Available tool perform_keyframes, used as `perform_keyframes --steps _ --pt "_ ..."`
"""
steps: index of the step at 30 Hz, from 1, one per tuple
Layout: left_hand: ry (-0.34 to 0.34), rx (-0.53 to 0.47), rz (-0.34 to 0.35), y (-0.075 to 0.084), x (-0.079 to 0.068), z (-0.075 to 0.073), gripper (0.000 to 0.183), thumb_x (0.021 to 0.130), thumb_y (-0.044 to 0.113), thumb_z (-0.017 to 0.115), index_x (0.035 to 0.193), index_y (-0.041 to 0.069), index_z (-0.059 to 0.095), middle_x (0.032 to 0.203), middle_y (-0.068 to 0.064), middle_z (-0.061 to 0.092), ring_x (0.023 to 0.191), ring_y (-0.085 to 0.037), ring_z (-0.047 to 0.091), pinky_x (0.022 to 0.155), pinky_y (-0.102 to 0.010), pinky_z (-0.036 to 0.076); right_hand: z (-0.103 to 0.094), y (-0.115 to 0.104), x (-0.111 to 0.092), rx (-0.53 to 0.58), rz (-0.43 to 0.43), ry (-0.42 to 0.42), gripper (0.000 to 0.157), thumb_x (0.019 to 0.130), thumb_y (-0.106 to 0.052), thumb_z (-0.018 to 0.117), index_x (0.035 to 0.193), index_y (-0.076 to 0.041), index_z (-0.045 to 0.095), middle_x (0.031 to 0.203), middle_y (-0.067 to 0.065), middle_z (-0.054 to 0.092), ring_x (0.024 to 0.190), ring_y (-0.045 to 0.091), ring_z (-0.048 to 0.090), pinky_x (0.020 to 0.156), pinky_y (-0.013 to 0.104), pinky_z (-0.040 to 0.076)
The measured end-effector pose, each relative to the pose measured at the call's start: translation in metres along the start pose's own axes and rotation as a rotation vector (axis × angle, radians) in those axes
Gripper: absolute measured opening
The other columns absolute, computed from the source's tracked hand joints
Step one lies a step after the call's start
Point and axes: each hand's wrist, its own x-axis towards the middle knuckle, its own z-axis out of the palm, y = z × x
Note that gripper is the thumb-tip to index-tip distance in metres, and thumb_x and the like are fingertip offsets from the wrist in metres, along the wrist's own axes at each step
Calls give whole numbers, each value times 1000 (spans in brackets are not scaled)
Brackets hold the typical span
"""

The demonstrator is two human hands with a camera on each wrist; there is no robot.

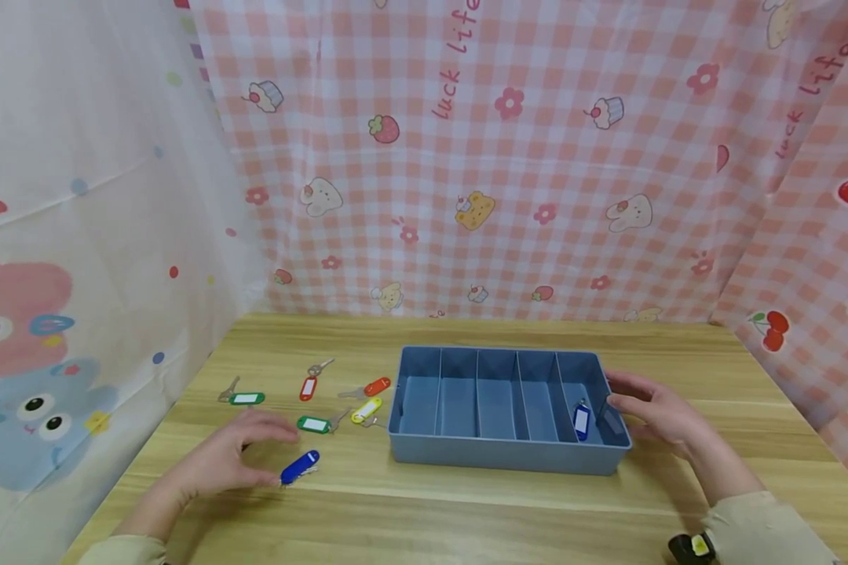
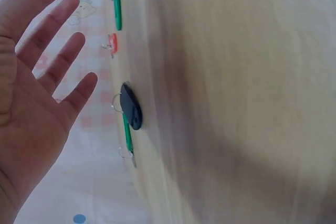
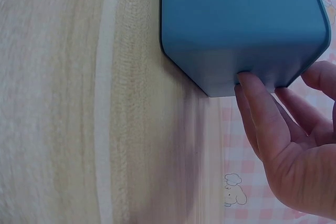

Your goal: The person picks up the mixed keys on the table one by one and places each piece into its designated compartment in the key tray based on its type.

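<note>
A blue key tag (image 1: 300,467) with a key lies on the table beside my left thumb. My left hand (image 1: 222,455) hovers over the table; in the left wrist view its fingers are spread, and nothing shows between them. A green tag (image 1: 314,424) lies just beyond its fingertips. My right hand (image 1: 660,412) touches the right end of a blue-grey divided box (image 1: 505,453), fingertips against the outer wall in the right wrist view. Another blue key tag (image 1: 581,421) stands tilted in the box's rightmost compartment.
Left of the box lie a yellow tag (image 1: 367,410), an orange-red tag (image 1: 378,386), a red tag (image 1: 308,388) and a second green tag (image 1: 246,399), with keys. A dark oval piece (image 2: 131,106) with a ring shows in the left wrist view. Printed cloth (image 1: 431,180) hangs behind the table.
</note>
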Motion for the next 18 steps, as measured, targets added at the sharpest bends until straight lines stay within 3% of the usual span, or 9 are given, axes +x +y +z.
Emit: perform_keyframes --steps 8,13,18 --pt "-38 16 -17 -4 -3 3 46 67 25 92 109 22 75 116 0 67 111 -12 54 99 -23 31 0 -1 0 -5 5 0 64 102 -18 57 150 10 26 151 36 27 122 31 50 91 49 51" --pt "-73 -20 -52 -5 -4 4 43 69 27 90 109 24 75 113 2 66 110 -12 53 104 -14 19 0 -1 0 -1 0 -5 64 102 -18 56 150 11 25 151 36 27 122 31 50 91 49 51" --pt "-100 -37 -47 -6 -4 4 40 71 27 89 108 24 76 110 5 65 106 -10 54 99 -26 35 0 -2 -1 -5 3 -5 63 102 -18 56 150 10 26 151 36 27 123 33 49 91 49 51"
